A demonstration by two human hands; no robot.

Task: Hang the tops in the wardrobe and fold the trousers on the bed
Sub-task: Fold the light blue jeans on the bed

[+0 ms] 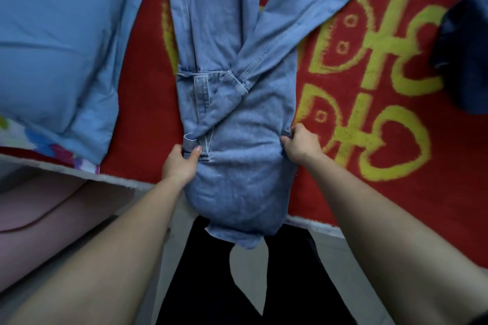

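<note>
Denim jeans [237, 119] lie lengthwise on the red bed [396, 206], held at both sides.
Long axis runs straight away from the person; near end overhangs the edge. The left hand [181, 163] and right hand [301, 144] each pinch an opposite side, equally near.

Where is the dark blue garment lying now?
In the head view the dark blue garment lies at the far right edge, on the red blanket, past the yellow pattern and apart from the light blue jeans in the middle.
</note>
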